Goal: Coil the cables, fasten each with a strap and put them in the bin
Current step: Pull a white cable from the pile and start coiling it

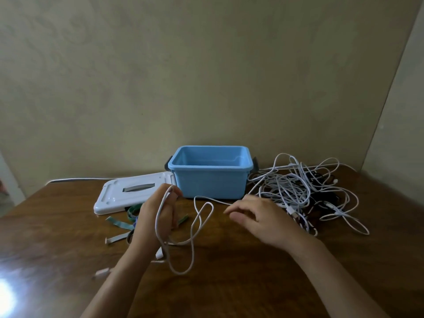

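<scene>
Far left there's a white lid (128, 196) lying flat on the brown wooden table (229, 283), with a few green and grey straps (121, 223) scattered just in front of it. The left hand (158, 216) is raised with its fingers curled round a white cable (195, 228), which loops over the fingertips and hangs down in long loose loops onto the table. Behind, in the middle, sits the blue bin (210, 173), lid off. The right hand (259, 219) hovers over the table with fingers relaxed and spread, holding nothing as far as I can see. Far right is a big tangle of cables (305, 191), mostly white with some dark ones mixed in, just beside the bin.
</scene>
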A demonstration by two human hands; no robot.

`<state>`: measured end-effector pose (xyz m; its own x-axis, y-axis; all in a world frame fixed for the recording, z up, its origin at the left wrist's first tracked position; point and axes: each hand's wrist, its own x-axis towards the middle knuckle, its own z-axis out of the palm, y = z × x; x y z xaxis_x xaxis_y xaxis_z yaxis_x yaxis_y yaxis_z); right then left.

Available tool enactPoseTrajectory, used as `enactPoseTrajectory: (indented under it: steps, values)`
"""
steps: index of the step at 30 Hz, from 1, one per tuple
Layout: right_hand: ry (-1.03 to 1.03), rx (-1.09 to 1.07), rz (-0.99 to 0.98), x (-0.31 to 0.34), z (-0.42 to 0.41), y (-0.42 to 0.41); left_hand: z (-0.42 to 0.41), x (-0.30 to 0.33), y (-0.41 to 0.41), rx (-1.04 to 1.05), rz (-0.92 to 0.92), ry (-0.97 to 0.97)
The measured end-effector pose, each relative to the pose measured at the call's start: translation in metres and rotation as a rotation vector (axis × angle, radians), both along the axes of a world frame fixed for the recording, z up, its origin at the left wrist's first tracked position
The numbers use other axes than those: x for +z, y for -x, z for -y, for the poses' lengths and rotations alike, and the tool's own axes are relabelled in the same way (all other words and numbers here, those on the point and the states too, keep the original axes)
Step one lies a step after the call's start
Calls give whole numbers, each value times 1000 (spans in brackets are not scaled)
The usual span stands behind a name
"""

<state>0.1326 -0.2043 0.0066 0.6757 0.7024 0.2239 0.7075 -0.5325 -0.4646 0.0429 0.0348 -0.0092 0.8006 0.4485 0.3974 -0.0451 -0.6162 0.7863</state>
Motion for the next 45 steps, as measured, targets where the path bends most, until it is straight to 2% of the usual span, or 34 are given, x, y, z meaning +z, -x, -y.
enactPoseTrajectory:
  steps: [2, 6, 10, 16, 19, 24, 26, 31, 33, 36, 38, 40, 42, 45]
  values:
    - [-63, 79, -121, -7, -15, 12, 0, -2, -2, 22, -37, -17]
    - [-127, 159, -184, -18, -42, 25, 11, -3, 0, 73, -48, -97]
    - [-119, 217, -244, -23, -54, 33, 20, -9, -1, 83, 5, -26]
    - [-171, 96, -185, -21, -45, 18, 23, -4, -2, 4, 3, 36]
    - [-345, 18, -280, -16, -35, 9, 21, 0, -2, -55, -11, 62]
    - [-862, -2, -547, 0, -26, 2, 28, 1, 4, -79, 226, -281]
    - [-1006, 27, -697, 6, -24, 3, 36, 1, 5, -159, 223, -306]
    - [-1208, 60, -1034, 8, -31, 7, 49, -5, 2, -327, 11, -195]
    - [-1260, 38, -1131, 8, -33, 7, 48, -8, 0, -314, 1, -248]
    - [-1273, -5, -1196, 8, -33, 7, 46, -8, -1, -241, 60, -156]
    - [-1205, -110, -1126, 7, -31, 6, 46, -6, -1, -190, 116, -96]
    - [-1039, -234, -929, 0, -28, 3, 43, -4, -1, -176, 179, -44]
    - [-834, -288, -638, -6, -26, 0, 38, -3, 0, -156, 218, -17]
    - [-549, -206, -75, -22, -27, -3, 34, -1, 1, -83, 224, -44]
